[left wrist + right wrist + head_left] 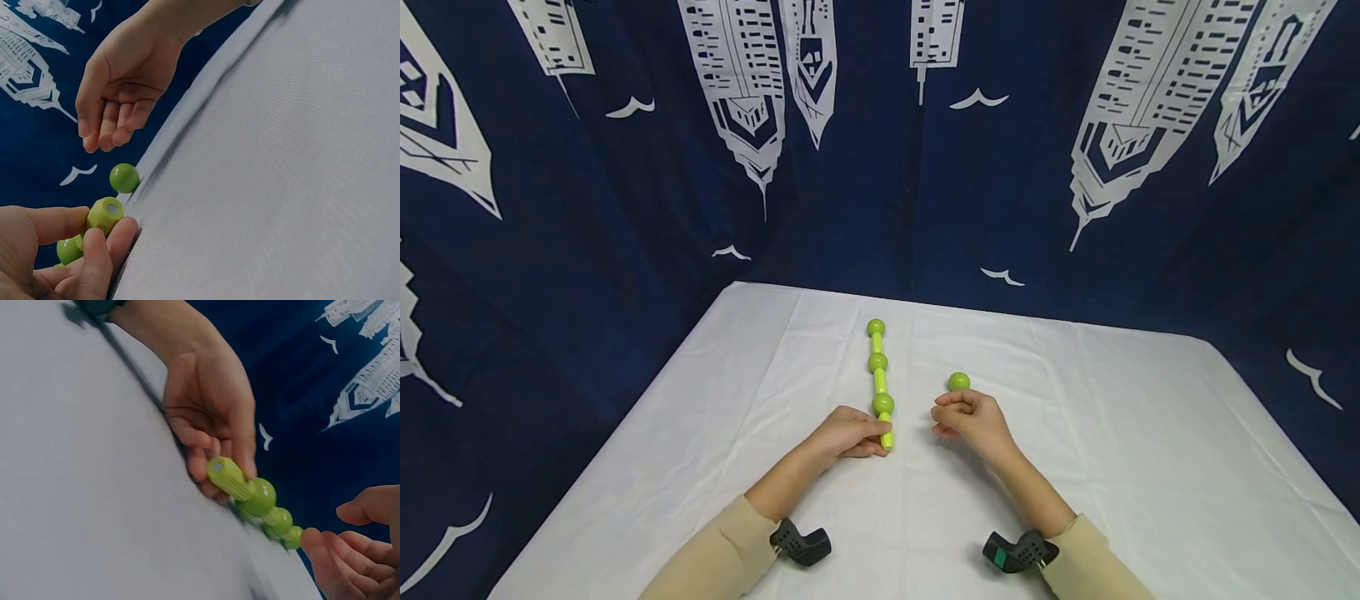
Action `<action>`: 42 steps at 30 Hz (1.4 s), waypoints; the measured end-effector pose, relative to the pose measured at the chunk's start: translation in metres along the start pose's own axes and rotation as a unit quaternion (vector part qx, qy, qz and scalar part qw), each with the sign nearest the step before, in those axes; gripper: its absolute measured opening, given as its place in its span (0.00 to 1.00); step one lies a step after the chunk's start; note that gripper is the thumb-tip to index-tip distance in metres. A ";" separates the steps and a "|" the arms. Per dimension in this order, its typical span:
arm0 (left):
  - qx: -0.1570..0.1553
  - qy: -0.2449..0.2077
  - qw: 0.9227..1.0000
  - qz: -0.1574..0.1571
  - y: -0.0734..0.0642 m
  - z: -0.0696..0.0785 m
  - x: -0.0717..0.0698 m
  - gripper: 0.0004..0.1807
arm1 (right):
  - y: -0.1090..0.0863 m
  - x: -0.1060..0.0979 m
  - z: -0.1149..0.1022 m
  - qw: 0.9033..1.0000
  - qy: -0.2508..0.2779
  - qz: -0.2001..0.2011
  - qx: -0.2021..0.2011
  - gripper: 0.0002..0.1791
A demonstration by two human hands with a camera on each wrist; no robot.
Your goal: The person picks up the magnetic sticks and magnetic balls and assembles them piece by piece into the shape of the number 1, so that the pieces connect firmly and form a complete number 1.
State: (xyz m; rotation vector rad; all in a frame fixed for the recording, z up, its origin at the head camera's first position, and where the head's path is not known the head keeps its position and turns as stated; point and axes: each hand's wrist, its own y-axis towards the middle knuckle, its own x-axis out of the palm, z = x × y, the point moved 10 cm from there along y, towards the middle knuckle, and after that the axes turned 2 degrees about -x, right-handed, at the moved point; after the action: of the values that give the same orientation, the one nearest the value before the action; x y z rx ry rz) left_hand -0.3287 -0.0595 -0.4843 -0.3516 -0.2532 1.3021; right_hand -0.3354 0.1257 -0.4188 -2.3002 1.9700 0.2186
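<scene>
A straight chain of green balls and yellow-green rods lies on the white table, pointing away from me. Its nearest rod (887,439) is pinched between the thumb and fingers of my left hand (848,433). A green ball (883,403) joins on just beyond that rod, with a middle ball (877,362) and a far ball (876,327) further along. In the left wrist view, the held rod (105,214) shows a grey disc in its end. My right hand (977,423) hovers to the right, loosely bent and holding nothing. Just beyond its fingers sits a loose green ball (958,381).
A white cloth (1120,433) covers the table. Behind it hangs a dark blue curtain (865,225) printed with white buildings and birds. A black device is strapped on each wrist, the left one (801,543) and the right one (1018,552).
</scene>
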 end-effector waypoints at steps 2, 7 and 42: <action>0.001 0.001 1.000 0.001 -0.001 0.000 0.000 0.13 | 0.003 -0.006 -0.003 1.000 0.004 0.002 -0.001 0.15; 0.001 0.002 1.000 0.003 -0.002 0.001 0.000 0.13 | 0.009 -0.021 -0.009 1.000 0.003 0.010 -0.012 0.16; -0.017 -0.005 1.000 0.004 -0.003 0.002 -0.002 0.14 | 0.048 -0.072 0.020 0.985 -0.014 0.168 -0.018 0.18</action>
State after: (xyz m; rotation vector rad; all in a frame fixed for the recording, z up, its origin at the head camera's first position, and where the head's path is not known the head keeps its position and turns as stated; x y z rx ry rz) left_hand -0.3268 -0.0617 -0.4816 -0.3753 -0.2822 1.3092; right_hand -0.3947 0.1919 -0.4248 -1.9557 2.3473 0.3122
